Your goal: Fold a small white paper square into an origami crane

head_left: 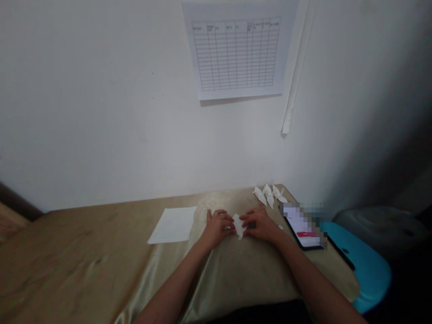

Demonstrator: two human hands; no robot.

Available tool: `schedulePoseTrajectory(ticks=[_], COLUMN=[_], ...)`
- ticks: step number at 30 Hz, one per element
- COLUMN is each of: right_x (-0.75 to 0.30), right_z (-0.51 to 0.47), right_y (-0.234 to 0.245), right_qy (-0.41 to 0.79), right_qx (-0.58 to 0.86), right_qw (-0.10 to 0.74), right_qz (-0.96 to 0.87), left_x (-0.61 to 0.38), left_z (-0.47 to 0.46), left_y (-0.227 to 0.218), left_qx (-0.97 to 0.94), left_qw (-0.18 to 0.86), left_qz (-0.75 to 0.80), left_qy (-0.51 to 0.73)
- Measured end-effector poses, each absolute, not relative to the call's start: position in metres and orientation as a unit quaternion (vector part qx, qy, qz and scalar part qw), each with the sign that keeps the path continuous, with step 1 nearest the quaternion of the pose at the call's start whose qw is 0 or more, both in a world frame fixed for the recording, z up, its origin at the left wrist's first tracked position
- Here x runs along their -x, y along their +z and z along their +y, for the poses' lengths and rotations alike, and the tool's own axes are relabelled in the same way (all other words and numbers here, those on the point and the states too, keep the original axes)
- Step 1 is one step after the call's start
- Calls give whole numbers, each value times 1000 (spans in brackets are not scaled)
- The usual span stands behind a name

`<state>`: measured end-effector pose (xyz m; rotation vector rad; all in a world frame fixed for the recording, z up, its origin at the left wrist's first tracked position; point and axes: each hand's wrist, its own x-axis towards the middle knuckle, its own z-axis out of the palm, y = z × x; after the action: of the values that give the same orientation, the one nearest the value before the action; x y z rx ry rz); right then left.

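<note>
A small folded piece of white paper (239,226), roughly diamond-shaped, lies on the table between my two hands. My left hand (219,226) grips its left edge, the fingertips bent down on it. On the opposite edge, my right hand (259,223) has its thumb and fingers closed on the same paper. Just beyond the right hand, several folded white paper figures (269,195) stand in a group near the table's back corner. Left of my hands lies a flat lined sheet of paper (173,225).
A phone (302,227) with a lit, partly blurred screen rests at the table's right side. Beside that edge is a blue stool or chair seat (367,265). The table (84,261) has a wrinkled tan cover. A printed grid sheet (239,54) hangs on the white wall behind.
</note>
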<state>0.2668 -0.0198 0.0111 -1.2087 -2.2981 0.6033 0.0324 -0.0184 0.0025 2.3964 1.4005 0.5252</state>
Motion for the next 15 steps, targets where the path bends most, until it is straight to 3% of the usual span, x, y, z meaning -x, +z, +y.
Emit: schedulePoseTrajectory(ticks=[15], right_x=[-260], right_z=[-23], right_y=[8], right_qy=[153], right_qx=[453], right_qw=[273], right_qz=[-835], left_x=[-39], left_z=[-22], left_y=[2], left_qx=[-830], left_qw=[126], left_qz=[512], left_qy=[184])
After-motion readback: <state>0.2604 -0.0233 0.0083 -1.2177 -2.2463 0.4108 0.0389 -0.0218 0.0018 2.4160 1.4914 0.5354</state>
